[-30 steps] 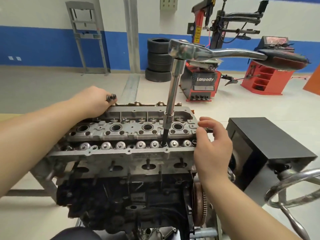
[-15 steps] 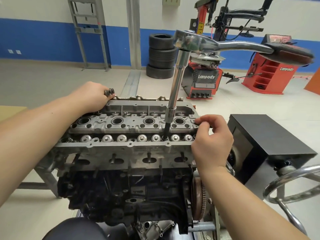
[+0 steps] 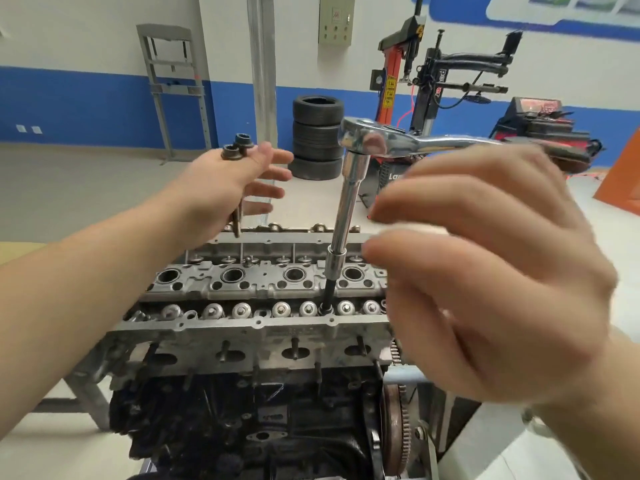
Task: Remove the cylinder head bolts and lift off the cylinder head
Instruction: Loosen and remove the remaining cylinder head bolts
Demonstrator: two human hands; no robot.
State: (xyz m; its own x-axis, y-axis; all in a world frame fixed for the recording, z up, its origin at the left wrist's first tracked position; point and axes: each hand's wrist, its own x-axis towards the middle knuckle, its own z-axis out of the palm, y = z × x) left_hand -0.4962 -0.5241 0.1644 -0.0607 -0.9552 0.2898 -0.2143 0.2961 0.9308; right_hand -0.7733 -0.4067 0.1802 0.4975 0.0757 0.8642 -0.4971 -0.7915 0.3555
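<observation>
In the head view, the left hand (image 3: 221, 183) is raised above the far edge of the cylinder head (image 3: 263, 289) and grasps two dark bolts (image 3: 237, 150), their heads sticking up above the thumb side. The right hand (image 3: 485, 271) is blurred, close to the camera, fingers loosely spread, holding nothing. The ratchet wrench (image 3: 349, 202) stands alone in a bolt hole at the near row of the head, which sits on the engine block (image 3: 242, 410).

White wall (image 3: 86, 32) with a blue band (image 3: 69, 102), pale floor (image 3: 69, 188), grey rack (image 3: 173, 88), stacked tyres (image 3: 317, 136), grey pillar (image 3: 262, 64), wall panel (image 3: 336, 19), tyre changer (image 3: 426, 88), red cabinet (image 3: 540, 123)
</observation>
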